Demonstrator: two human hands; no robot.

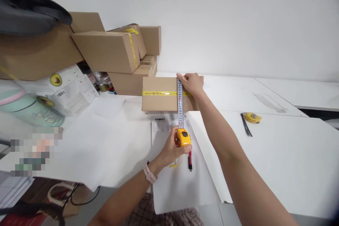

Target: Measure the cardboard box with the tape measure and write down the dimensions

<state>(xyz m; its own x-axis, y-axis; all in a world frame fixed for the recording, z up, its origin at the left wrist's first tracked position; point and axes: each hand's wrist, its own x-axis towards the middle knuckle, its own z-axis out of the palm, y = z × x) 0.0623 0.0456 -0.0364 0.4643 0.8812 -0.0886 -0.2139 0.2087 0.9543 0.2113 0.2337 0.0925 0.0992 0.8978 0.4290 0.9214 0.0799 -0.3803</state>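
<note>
My left hand (172, 150) is closed around the yellow case of a tape measure (183, 137). Its silver blade runs away from me across the top of a cardboard box (160, 103) sealed with yellow tape. At the box's far edge my right hand (192, 83) pinches the blade's end, thumb on top, and its fingers rest over the box's far right corner. Beneath the tape measure lies a printed sheet (166, 190) headed "PONY", reaching over the table's near edge. A red and black pen (190, 161) sits on this sheet, partly behind the tape measure.
Several cardboard boxes (106, 51) are stacked at the back left, under a dark bag (29, 10). A mint-green bottle (34, 109) stands at the left by a white avocado-print carton (71, 91). Another yellow tape measure (252, 117) with a black strap lies on the white table (278, 162).
</note>
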